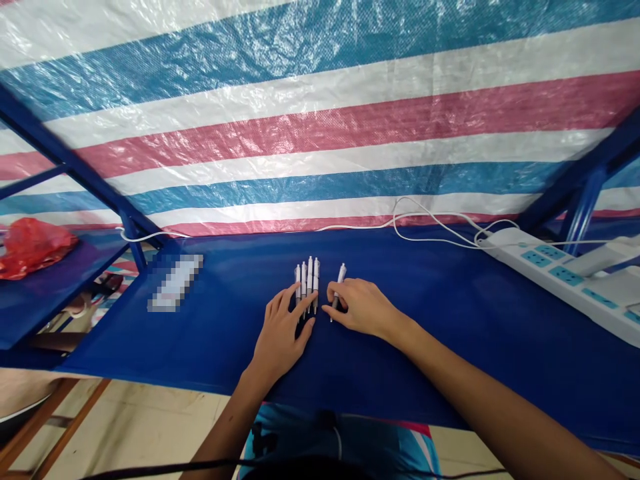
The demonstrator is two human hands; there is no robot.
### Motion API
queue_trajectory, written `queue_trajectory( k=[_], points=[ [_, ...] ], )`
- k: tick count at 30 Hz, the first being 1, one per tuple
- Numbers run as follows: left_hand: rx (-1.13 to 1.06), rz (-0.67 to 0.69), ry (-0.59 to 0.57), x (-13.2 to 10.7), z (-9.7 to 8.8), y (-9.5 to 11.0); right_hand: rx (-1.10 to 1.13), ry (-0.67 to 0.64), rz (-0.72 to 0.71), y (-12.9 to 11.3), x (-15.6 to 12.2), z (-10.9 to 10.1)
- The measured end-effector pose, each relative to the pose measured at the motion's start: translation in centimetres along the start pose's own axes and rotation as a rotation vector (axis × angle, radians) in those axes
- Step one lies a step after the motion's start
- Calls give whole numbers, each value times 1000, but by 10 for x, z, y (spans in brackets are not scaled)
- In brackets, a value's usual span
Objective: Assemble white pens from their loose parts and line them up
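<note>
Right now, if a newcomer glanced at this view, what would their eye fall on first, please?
The blue, white and pink striped tarpaulin fills the top of the view, behind the blue table top. At the table's middle, four white pens stand out, lying side by side between the hands: the left hand just below them, the right hand over a fifth pen. A white power strip sits at the far right.

Pens (310, 277) on the table (225, 280), power strip (553, 280) to the right

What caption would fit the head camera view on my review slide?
Left hand beside four white pens on a blue tabletop, right hand on a fifth pen.
</note>
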State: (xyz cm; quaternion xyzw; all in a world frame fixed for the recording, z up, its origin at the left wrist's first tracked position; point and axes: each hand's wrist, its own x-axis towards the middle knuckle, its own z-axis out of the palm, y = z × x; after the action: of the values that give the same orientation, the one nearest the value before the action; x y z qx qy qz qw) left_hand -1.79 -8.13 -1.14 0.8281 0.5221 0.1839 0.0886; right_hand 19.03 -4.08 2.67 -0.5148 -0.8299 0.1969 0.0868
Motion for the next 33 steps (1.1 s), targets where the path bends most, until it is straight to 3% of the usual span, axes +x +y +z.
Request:
queue_trajectory(
  k=[11,21,29,33],
  points=[
    [-4,-29,-1,-1,-1,1,-107,33,226,1,-1,-7],
    [-48,-22,23,-1,0,-3,10,145,282,10,1,-6],
    [11,65,-11,-3,-3,2,155,238,270,16,2,-3],
    [8,36,5,-2,-3,3,175,239,285,16,3,-3]
  ],
)
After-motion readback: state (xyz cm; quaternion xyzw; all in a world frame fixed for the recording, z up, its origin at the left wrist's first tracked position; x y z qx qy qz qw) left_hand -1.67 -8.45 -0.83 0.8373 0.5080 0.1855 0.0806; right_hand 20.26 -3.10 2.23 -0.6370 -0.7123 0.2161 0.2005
